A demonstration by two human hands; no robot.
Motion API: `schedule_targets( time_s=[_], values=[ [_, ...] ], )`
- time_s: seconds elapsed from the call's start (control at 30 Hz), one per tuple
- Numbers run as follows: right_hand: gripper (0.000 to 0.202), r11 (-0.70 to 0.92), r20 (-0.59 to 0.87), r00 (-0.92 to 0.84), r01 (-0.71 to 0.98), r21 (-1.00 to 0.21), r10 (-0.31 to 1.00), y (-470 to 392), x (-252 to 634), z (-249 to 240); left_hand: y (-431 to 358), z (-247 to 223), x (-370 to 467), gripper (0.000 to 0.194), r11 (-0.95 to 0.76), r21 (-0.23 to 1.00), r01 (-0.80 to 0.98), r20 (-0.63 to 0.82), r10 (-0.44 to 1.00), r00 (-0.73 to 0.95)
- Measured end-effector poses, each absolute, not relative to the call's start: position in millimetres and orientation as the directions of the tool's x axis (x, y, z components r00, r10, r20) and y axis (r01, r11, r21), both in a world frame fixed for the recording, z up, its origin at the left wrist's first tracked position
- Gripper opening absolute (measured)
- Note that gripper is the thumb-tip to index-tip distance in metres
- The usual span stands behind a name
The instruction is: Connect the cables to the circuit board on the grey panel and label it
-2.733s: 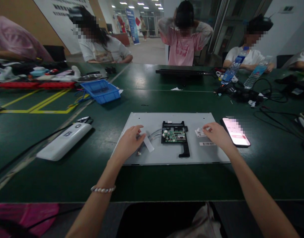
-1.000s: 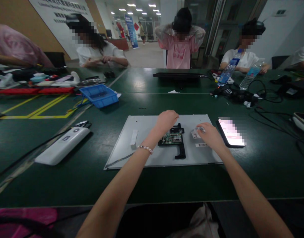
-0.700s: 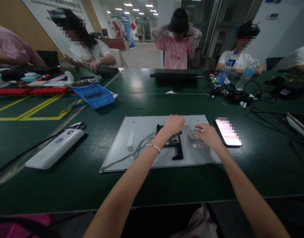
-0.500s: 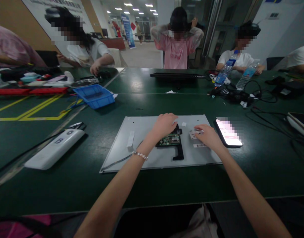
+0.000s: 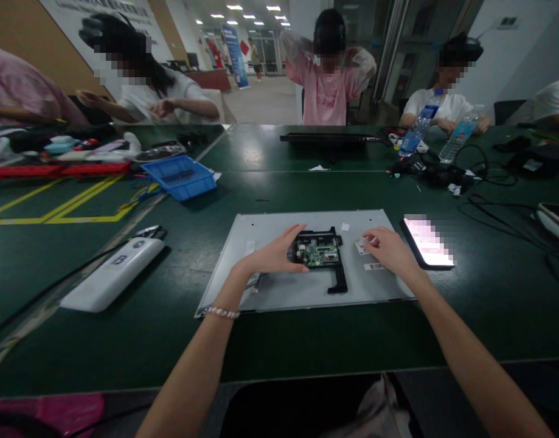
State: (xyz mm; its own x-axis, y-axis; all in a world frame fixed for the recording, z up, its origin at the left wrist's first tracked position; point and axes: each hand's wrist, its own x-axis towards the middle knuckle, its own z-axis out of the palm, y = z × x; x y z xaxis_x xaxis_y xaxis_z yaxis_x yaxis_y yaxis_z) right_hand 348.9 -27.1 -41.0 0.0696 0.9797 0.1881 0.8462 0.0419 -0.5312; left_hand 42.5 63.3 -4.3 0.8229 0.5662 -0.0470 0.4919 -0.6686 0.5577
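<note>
From where I stand, the large pale panel (image 5: pixel 302 292) lies flat on the green tabletop (image 5: pixel 306 340), right in front of the person. Near its middle sits a black frame (image 5: pixel 338 278), and the green circuit board (image 5: pixel 316 256) rests inside it like something in a shallow tray. The left hand (image 5: pixel 270 253) reaches around the frame's left side, thumb and fingers wide apart; I can't tell whether they touch it. The right hand (image 5: pixel 392 248) is over the panel's right part, fingers curled at a printed label (image 5: pixel 361 246); whether they're closed on anything I can't make out.

Further back on the left, a blue basket (image 5: pixel 194 186) sits tilted, its dark inside too dim to read. Beyond it, red trays (image 5: pixel 94 169) edge a jumble of mixed objects. Over on the right, two clear plastic bottles (image 5: pixel 416 132) lean near black cables (image 5: pixel 437 173); I can't see how full they are.
</note>
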Motion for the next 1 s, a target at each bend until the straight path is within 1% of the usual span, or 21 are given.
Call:
schedule_targets(
  time_s=[0.13, 0.33, 0.5, 0.57, 0.63, 0.7, 0.77, 0.83, 0.93, 1.0],
  values=[
    [0.018, 0.025, 0.195, 0.087, 0.860, -0.509, 0.977, -26, 349, -44, 61, -6, 42, 0.102, -0.673, 0.541, 0.505, -0.047, 0.575, 0.817],
    [0.019, -0.032, 0.172, 0.135, 0.867, -0.497, 0.976, -28, 351, -46, 61, -7, 42, 0.101, -0.682, 0.533, 0.501, -0.026, 0.578, 0.815],
    [0.023, -0.045, 0.210, 0.141, 0.914, -0.404, 0.968, -27, 349, -39, 61, -8, 42, 0.100, -0.683, 0.523, 0.509, -0.019, 0.589, 0.808],
    [0.027, 0.014, 0.244, 0.082, 0.929, -0.369, 0.966, -20, 346, -33, 61, -9, 42, 0.100, -0.687, 0.523, 0.505, -0.011, 0.587, 0.809],
    [0.028, 0.114, 0.263, -0.023, 0.934, -0.339, 0.964, -10, 342, -26, 62, -10, 41, 0.101, -0.690, 0.523, 0.500, -0.002, 0.586, 0.810],
    [0.026, 0.207, 0.250, -0.132, 0.930, -0.304, 0.959, 2, 337, -21, 63, -12, 41, 0.101, -0.690, 0.524, 0.499, 0.000, 0.586, 0.810],
    [0.021, 0.260, 0.213, -0.207, 0.929, -0.263, 0.955, 13, 331, -19, 64, -14, 40, 0.101, -0.688, 0.521, 0.505, -0.006, 0.588, 0.809],
    [0.017, 0.267, 0.187, -0.229, 0.940, -0.211, 0.955, 20, 325, -20, 65, -14, 40, 0.102, -0.688, 0.517, 0.510, -0.011, 0.590, 0.807],
    [0.022, 0.222, 0.200, -0.194, 0.967, -0.126, 0.960, 24, 319, -25, 64, -14, 39, 0.102, -0.688, 0.515, 0.511, -0.009, 0.592, 0.806],
    [0.026, 0.186, 0.216, -0.162, 0.978, -0.094, 0.963, 23, 317, -27, 63, -14, 39, 0.102, -0.686, 0.515, 0.514, -0.014, 0.593, 0.805]
  ],
)
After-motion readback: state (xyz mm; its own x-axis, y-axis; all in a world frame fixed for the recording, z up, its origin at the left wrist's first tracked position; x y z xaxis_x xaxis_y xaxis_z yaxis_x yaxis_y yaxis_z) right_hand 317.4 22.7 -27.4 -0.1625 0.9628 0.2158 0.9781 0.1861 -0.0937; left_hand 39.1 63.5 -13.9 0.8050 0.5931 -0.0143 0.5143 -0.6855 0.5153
